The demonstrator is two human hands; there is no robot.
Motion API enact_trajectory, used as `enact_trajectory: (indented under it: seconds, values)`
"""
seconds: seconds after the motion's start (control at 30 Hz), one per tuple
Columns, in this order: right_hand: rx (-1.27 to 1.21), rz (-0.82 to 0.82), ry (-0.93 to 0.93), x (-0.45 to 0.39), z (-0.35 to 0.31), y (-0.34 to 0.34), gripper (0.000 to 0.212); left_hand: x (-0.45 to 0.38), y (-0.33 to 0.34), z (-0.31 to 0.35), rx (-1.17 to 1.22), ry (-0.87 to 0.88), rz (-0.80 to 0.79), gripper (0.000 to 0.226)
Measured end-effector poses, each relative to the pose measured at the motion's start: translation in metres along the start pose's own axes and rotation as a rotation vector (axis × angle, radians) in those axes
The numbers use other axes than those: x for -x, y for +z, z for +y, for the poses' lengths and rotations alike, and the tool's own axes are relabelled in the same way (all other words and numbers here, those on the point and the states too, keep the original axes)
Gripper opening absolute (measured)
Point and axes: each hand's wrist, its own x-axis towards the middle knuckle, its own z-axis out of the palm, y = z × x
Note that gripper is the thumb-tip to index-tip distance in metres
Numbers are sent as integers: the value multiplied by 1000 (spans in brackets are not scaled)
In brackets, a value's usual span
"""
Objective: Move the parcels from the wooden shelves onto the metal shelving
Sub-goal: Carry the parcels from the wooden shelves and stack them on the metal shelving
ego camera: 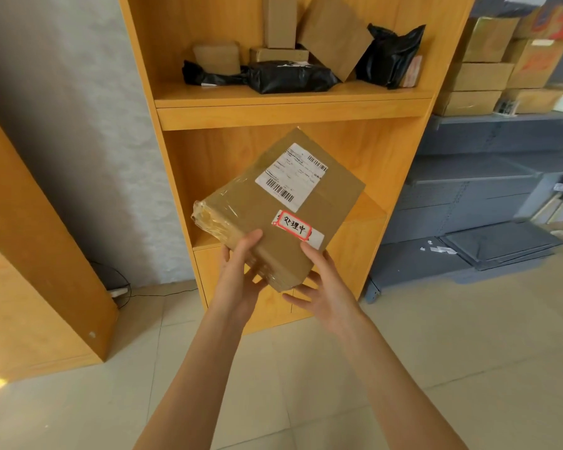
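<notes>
1. Parcel [273, 209], a flat brown cardboard box wrapped in clear tape, is held tilted in the air in front of the wooden shelves' [293, 107] lower compartment
2. Left hand [241, 274] grips the parcel's near left corner, thumb on top and fingers curled underneath
3. Right hand [325, 287] holds the near right corner, thumb resting on the top face beside a red-bordered sticker [294, 226], fingers spread below
4. White shipping label [291, 177] with barcodes sits on the top face
5. Upper wooden shelf carries more brown boxes [280, 21] and black bags [290, 76]
6. Grey metal shelving [488, 118] stands to the right, stacked with cartons [488, 73]
</notes>
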Motion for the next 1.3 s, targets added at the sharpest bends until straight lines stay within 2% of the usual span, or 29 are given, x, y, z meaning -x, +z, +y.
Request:
enact_trajectory:
  seconds: [0.1,0.2,0.3,0.37,0.4,0.47,0.6,0.7,0.87,0.93,1.17,1.3]
  values:
    - [-28,-15,-52,-1,-1,-1,72,1,3,-4,23,-31,-7,73]
    - [-8,9,-77,-2,-3,-2,75,1,3,-4,3,-31,-28,77]
    - [24,54,-86,-4,-8,-6,86,-1,-2,1,-92,22,-25,110]
    - [62,80,-111,-4,-14,-12,91,-5,-9,7,-110,82,52,133]
    - [86,86,-127,-4,-17,-16,92,-8,-13,11,-127,117,104,132]
    - [133,87,-151,-2,-24,-24,90,-13,-18,20,-214,182,148,117]
    - [177,103,-180,1,-38,-34,88,-16,-17,28,-467,171,-24,82]
    - [188,116,-199,4,-43,-34,88,-12,-12,22,-505,185,-81,77]
    - [230,140,-308,8,-44,-31,65,-9,-6,13,-491,265,-57,66]
    - [246,143,-346,9,-43,-29,62,-8,-5,11,-489,277,-59,65]
    - [330,97,-400,19,-36,-19,96,-2,-6,14,-505,350,-81,67]
    - [411,85,-392,25,-33,-10,104,2,-18,17,-485,353,-112,68]
